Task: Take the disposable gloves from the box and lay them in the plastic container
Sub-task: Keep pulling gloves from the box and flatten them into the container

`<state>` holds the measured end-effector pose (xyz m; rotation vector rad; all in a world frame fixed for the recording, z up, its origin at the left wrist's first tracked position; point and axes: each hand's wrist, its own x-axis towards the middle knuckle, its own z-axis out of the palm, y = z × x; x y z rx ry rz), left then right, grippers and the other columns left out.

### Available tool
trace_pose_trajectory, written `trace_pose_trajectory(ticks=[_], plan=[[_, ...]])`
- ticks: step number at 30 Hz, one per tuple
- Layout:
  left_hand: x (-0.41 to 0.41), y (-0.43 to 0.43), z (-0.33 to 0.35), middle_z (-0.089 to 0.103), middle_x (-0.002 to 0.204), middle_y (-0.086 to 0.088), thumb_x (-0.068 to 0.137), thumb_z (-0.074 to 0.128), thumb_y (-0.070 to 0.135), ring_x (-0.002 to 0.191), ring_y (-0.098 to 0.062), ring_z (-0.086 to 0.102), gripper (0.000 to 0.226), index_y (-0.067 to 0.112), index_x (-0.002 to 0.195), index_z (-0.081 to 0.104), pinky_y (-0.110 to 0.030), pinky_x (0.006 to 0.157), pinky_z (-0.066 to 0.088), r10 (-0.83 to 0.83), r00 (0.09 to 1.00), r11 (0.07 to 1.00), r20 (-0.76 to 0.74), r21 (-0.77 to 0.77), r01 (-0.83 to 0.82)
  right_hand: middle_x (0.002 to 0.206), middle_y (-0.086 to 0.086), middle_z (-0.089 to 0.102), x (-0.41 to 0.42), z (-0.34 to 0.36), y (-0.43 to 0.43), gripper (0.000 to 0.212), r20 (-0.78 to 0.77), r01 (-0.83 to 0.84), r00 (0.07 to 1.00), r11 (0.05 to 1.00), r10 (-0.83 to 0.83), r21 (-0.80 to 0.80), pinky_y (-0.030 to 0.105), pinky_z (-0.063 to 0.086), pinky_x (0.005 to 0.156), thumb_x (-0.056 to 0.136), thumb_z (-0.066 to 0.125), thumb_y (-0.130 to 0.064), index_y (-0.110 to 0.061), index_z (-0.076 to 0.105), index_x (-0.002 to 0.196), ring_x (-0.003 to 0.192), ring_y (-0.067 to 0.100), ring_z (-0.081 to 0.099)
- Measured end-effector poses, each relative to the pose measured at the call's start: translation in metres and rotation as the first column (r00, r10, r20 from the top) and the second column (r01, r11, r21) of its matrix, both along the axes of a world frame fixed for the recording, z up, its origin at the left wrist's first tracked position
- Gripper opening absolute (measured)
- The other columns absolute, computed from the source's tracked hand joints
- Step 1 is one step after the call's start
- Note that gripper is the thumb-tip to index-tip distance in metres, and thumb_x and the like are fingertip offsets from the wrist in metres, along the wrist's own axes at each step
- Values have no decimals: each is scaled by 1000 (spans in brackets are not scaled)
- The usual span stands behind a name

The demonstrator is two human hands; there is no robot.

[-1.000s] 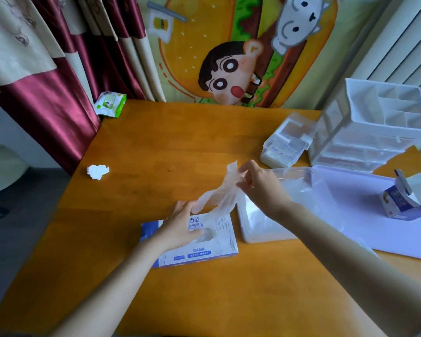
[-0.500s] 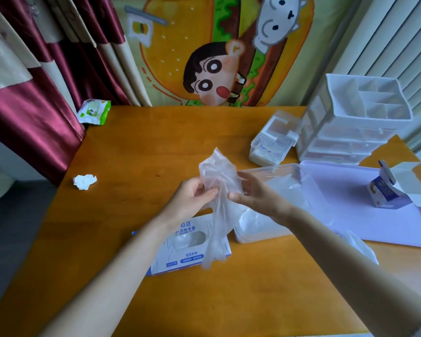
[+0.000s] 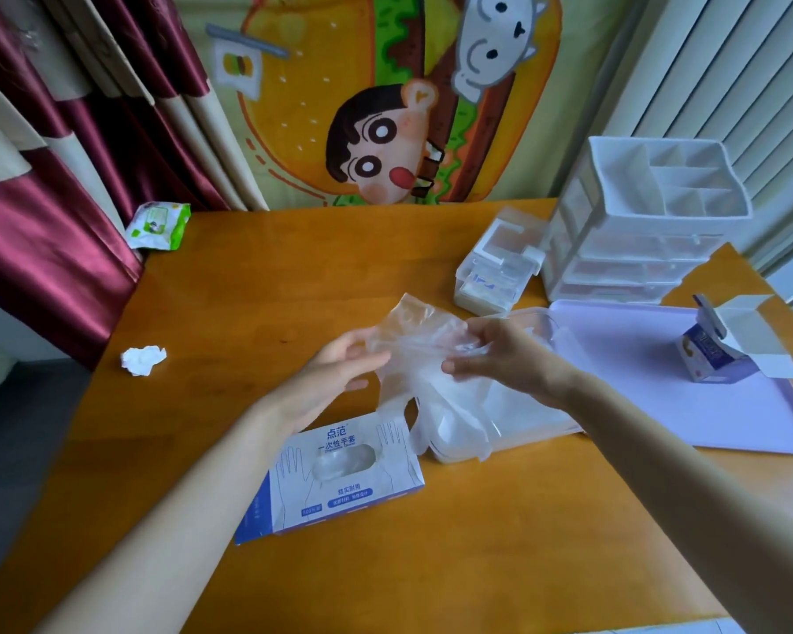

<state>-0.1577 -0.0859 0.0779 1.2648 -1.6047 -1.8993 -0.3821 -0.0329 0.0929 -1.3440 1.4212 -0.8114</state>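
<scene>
This is somebody's home, a lived-in room rather than any workplace. A big cartoon hanging [image 3: 385,107] of a boy and a burger covers the wall, with maroon and cream curtains [image 3: 65,199] draped beside it and white slats [image 3: 729,75] on the other side. The wooden surface [image 3: 271,286] carries household odds and ends: a pack of wet wipes [image 3: 156,224], a crumpled tissue [image 3: 143,360], a white plastic drawer organiser [image 3: 651,231], a lilac tray [image 3: 637,404] and a box of disposable gloves [image 3: 339,478].

Bare left grip [image 3: 339,372] and right grip [image 3: 500,359], on long, slender, uncovered left forearm [image 3: 193,487] and right forearm [image 3: 660,455].
</scene>
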Motion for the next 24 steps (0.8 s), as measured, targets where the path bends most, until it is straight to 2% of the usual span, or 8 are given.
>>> trace_pose_trajectory(ticks=[2, 5, 7, 10, 15, 17, 20, 24], plan=[[-10, -2, 11, 63, 120, 11, 84, 63, 34, 111, -2, 58, 37, 29, 120, 54, -22, 95, 45, -106, 994, 994, -12, -7, 106, 64, -12, 64, -3, 5, 1, 14, -89, -69, 994, 998, 70, 14, 19, 53, 69, 79, 74, -9, -16, 62, 77, 66, 7, 64], [-29, -5, 21, 70, 98, 10, 90, 62, 24, 94, 1, 63, 14, 19, 102, 64, -13, 85, 45, -144, 990, 986, -4, -91, 143, 56, -12, 61, -11, 3, 1, 25, -183, -54, 982, 998, 57, 21, 17, 47, 59, 79, 75, -10, -16, 52, 72, 59, 4, 60], [-39, -8, 25, 70, 84, 10, 91, 61, 18, 81, 2, 64, 4, 18, 93, 65, -10, 76, 47, -97, 995, 989, -37, -116, 92, 70, -3, 64, -20, -1, 3, 25, -206, -17, 978, 999, 24, 34, 21, 51, 62, 77, 77, -12, -12, 56, 89, 62, 6, 61], [-49, -13, 25, 69, 84, 5, 94, 57, 14, 75, 4, 63, 6, 15, 91, 62, -10, 69, 47, -28, 999, 983, -33, -185, 21, 87, 0, 63, -34, -6, 6, 47, -219, 49, 975, 999, -46, 12, 19, 55, 69, 73, 80, -13, -17, 56, 113, 79, 6, 62], [-61, -23, 23, 71, 92, -1, 93, 58, 14, 84, -8, 66, 5, 17, 96, 60, -29, 82, 50, 47, 996, 987, -70, -148, -57, 67, -14, 67, -59, -3, 7, 29, -245, 150, 956, 986, -162, -67, 16, 48, 66, 75, 79, -20, -2, 61, 90, 65, -3, 61], [-69, -24, 27, 72, 90, 3, 91, 62, 17, 84, -6, 67, 6, 19, 96, 62, -20, 78, 51, -12, 999, 985, -49, -171, 3, 66, -15, 65, -64, 2, 7, 25, -255, 133, 955, 987, -152, -91, 10, 44, 63, 76, 79, -16, -5, 60, 87, 62, -7, 59], [-84, -25, 40, 70, 83, 9, 91, 62, 18, 84, -2, 64, 6, 20, 87, 65, -12, 76, 48, -42, 998, 935, -49, -353, 22, 71, -15, 64, -70, 11, 4, 26, -315, 174, 918, 958, -241, -227, 5, 41, 62, 74, 80, -11, -14, 57, 87, 66, -9, 59], [-92, -27, 52, 64, 81, 21, 90, 64, 21, 89, 1, 58, 7, 23, 84, 62, -8, 79, 44, -58, 997, 807, -50, -591, 17, 66, -3, 60, -83, 23, -1, 19, -293, 344, 780, 770, -553, -538, 9, 36, 56, 75, 76, -9, -9, 57, 77, 58, 3, 47]])
